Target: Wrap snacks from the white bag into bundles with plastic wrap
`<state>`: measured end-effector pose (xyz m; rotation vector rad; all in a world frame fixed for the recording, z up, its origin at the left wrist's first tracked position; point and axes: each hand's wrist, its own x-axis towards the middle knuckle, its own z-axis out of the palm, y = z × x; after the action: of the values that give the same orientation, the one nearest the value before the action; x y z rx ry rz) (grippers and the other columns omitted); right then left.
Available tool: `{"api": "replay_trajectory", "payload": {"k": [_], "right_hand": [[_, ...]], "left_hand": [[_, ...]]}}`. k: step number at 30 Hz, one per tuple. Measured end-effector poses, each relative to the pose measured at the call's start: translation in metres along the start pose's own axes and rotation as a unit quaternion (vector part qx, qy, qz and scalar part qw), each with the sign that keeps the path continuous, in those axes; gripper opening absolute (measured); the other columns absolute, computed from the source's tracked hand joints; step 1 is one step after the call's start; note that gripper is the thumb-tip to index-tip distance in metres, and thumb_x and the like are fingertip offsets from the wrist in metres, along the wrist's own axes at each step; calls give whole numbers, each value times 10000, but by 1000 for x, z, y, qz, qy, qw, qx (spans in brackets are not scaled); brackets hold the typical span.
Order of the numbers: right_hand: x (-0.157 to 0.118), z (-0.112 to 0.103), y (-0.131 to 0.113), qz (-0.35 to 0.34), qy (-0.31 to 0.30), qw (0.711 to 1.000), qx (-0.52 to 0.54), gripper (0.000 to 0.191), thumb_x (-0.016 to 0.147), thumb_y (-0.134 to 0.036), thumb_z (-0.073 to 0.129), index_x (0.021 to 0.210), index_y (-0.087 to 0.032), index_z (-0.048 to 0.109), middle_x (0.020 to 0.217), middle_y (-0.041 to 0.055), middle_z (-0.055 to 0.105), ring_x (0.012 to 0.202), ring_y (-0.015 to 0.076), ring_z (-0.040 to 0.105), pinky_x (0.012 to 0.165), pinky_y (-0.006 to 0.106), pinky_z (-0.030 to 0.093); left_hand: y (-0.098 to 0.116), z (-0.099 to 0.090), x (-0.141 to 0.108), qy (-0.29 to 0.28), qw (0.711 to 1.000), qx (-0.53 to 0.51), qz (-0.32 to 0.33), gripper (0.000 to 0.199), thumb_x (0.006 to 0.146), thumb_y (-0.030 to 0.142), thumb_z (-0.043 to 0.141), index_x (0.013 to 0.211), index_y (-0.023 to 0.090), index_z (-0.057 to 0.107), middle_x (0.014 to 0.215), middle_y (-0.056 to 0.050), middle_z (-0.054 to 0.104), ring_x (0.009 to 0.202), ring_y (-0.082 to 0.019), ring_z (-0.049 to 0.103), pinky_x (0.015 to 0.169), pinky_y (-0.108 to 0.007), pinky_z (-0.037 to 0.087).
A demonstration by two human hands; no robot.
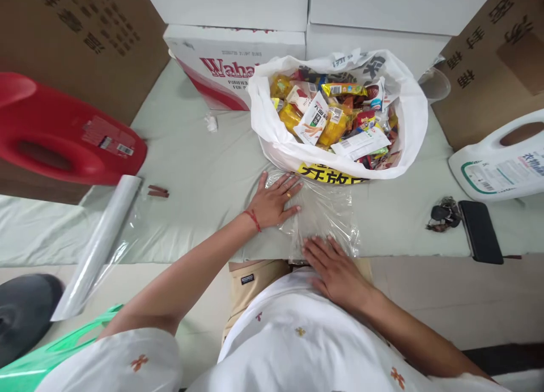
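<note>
A clear plastic bag (327, 208) lies flat on the cloth-covered table (204, 194), close to its front edge. Spread over the bag's left part, my left hand (274, 202) rests palm down with its fingers apart and a ring on one finger. My right hand (335, 270) touches the bag's front edge with its fingertips, fingers extended. Just behind the bag stands an open white sack (272, 137) full of small wrapped snacks (334, 123). Neither hand grips anything.
At the left are a red jug (72, 131), a roll of clear film (100, 245) overhanging the edge and small brown pieces (158, 191). Boxes (238, 69) line the back. A white jug (505, 160), keys (444, 213) and a phone (480, 231) lie right.
</note>
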<state>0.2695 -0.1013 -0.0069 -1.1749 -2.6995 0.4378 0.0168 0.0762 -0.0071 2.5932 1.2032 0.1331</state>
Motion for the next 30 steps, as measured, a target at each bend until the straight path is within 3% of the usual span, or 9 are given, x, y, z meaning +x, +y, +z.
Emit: {"api": "replay_trajectory", "payload": {"k": [3, 6, 8, 10, 15, 21, 24, 26, 30], "right_hand": [[-20, -5, -4, -63, 8, 997, 33, 449, 1116, -385, 518, 1512, -194, 605, 1614, 77, 579, 1544, 233, 477, 1313, 524, 353], [-14, -26, -10, -68, 83, 988, 108, 303, 1096, -234, 522, 1337, -222, 704, 1393, 64, 743, 1373, 211, 629, 1204, 464, 483], [2, -43, -15, 15, 149, 977, 154, 261, 1084, -205, 512, 1238, -217, 723, 1196, 77, 789, 1128, 198, 716, 1006, 384, 580], [22, -54, -19, 130, 175, 960, 175, 242, 1099, -249, 485, 1106, -211, 724, 1005, 65, 765, 864, 169, 700, 783, 311, 565], [66, -49, -22, 253, 63, 943, 207, 469, 1102, -445, 462, 706, -226, 585, 694, 9, 633, 616, 151, 574, 597, 287, 404], [78, -25, -27, 317, 85, 924, 195, 251, 1021, -401, 582, 889, -216, 690, 811, 29, 720, 671, 169, 631, 639, 275, 425], [78, -19, -39, 320, 18, 934, 155, 295, 1005, -475, 646, 865, -219, 693, 744, 20, 716, 634, 180, 629, 603, 283, 384], [76, -15, -48, 311, -3, 941, 130, 248, 1011, -394, 647, 834, -224, 686, 746, 13, 730, 646, 179, 646, 612, 281, 379], [67, -14, -63, 268, 63, 960, 48, 248, 1056, -312, 557, 868, -222, 690, 805, 14, 742, 644, 167, 648, 606, 285, 370]], "left_hand": [[-2, -3, -1, -31, 1000, -5, -5, 725, 1061, 665, 379, 1704, 336, 317, 1791, -96, 263, 1665, -377, 248, 1254, -816, -68], [-6, -10, 0, -71, 997, -29, -7, 630, 1108, 574, 262, 1699, 365, 322, 1804, -63, 221, 1679, -338, 221, 1274, -795, -13], [-8, -13, 1, -81, 996, -42, -9, 597, 1122, 513, 214, 1695, 387, 326, 1804, -38, 221, 1683, -314, 214, 1291, -766, -5], [-9, -15, 2, -82, 995, -51, -15, 589, 1124, 491, 205, 1692, 400, 329, 1802, -24, 236, 1682, -308, 218, 1300, -750, -15], [-6, -21, 3, -83, 992, -95, -27, 598, 1123, 478, 165, 1689, 391, 339, 1798, -13, 263, 1688, -279, 201, 1311, -718, -45], [-5, -22, 4, -77, 988, -125, -38, 623, 1115, 435, 129, 1686, 341, 361, 1783, -20, 316, 1687, -249, 206, 1325, -685, -46], [-6, -18, 5, -64, 989, -127, -35, 622, 1113, 442, 141, 1681, 338, 371, 1777, -21, 332, 1683, -251, 220, 1323, -688, -55], [-6, -16, 5, -62, 989, -129, -35, 635, 1113, 456, 136, 1690, 309, 357, 1779, -34, 323, 1684, -246, 215, 1321, -686, -70], [-7, -16, 7, -69, 986, -146, -34, 664, 1111, 482, 122, 1708, 269, 317, 1789, -48, 290, 1688, -238, 201, 1322, -667, -107]]}}
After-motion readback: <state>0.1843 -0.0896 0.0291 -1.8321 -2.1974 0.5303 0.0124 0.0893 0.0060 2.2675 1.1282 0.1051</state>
